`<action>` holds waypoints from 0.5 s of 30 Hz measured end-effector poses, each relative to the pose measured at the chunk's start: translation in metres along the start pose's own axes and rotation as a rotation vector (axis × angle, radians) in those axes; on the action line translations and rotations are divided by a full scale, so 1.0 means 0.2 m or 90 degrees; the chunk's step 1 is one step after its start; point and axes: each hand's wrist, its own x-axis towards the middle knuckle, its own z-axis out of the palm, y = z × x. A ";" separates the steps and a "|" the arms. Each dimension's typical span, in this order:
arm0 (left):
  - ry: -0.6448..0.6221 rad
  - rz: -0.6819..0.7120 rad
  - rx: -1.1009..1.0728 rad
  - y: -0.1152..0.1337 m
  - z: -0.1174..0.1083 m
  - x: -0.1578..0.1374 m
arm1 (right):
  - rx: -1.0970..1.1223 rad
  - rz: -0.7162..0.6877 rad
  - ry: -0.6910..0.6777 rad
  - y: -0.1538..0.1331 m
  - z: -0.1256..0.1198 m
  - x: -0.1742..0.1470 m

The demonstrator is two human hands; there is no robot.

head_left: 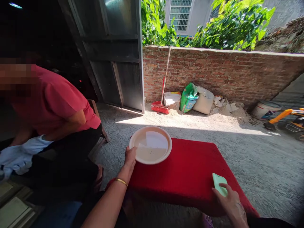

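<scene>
Filled with water that mirrors bright light, a wide pale basin (150, 162) rests at the far left corner of a low red-covered table (190, 164). My left hand (130, 155) is closed on its left rim, thumb over the edge. A pale green, flat, rounded rectangular object (218, 180) lies near the table's right side; I cannot make out its exact kind. My right hand (229, 199) has its fingers curled over the near end of that object, with the thumb along its left edge. Part of the object is hidden beneath the fingers.
Seated at left is a person in a red shirt (64, 95), wearing whitish gloves (21, 155). A metal door (114, 63) stands behind. Along the brick wall (225, 69) are a broom (161, 107), sacks (203, 99) and a bucket (263, 109). A yellow toy excavator (282, 117) is at right.
</scene>
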 end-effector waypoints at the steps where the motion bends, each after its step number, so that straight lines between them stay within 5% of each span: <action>1: 0.003 0.001 0.005 0.00 0.00 0.00 | 0.028 -0.043 -0.037 -0.09 0.05 -0.11; 5: -0.014 0.012 0.012 -0.02 -0.03 0.01 | 0.114 -0.343 -0.361 -0.46 0.18 -0.56; 7: -0.020 0.015 0.014 -0.02 -0.04 0.02 | 0.111 -0.406 -0.452 -0.53 0.16 -0.63; 10: -0.009 0.011 0.021 -0.03 -0.04 0.04 | 0.156 -0.354 -0.345 -0.43 0.04 -0.50; 15: 0.000 0.016 0.032 -0.04 -0.03 0.06 | 0.050 -0.053 -0.010 0.08 -0.20 -0.03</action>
